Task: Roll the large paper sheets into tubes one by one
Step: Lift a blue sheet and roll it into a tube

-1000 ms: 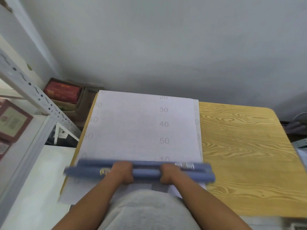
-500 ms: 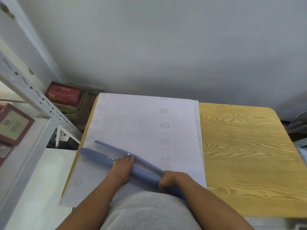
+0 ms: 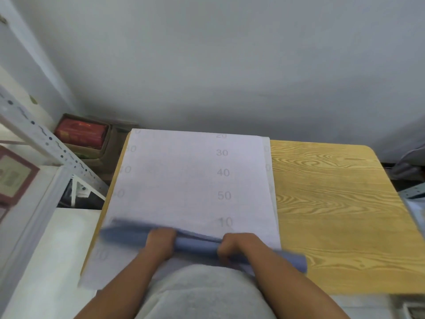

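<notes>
A blue rolled paper tube (image 3: 197, 246) lies across the near end of a stack of large white sheets (image 3: 190, 180) printed with faint numbers. My left hand (image 3: 161, 241) grips the tube near its middle. My right hand (image 3: 236, 246) grips it further right, fingers curled over it. The tube's left end is blurred and its right end reaches over the wooden table (image 3: 333, 215). The sheets cover the table's left half and hang over its near edge.
A grey metal shelf frame (image 3: 41, 139) stands at the left with framed pictures beside it. A cardboard box holding a red pack (image 3: 80, 134) sits on the floor behind it. A grey wall runs along the back.
The tube was level a second ago, then swung with its left end away from me, and now lies nearly level again, shifted right. Both hands stayed on it.
</notes>
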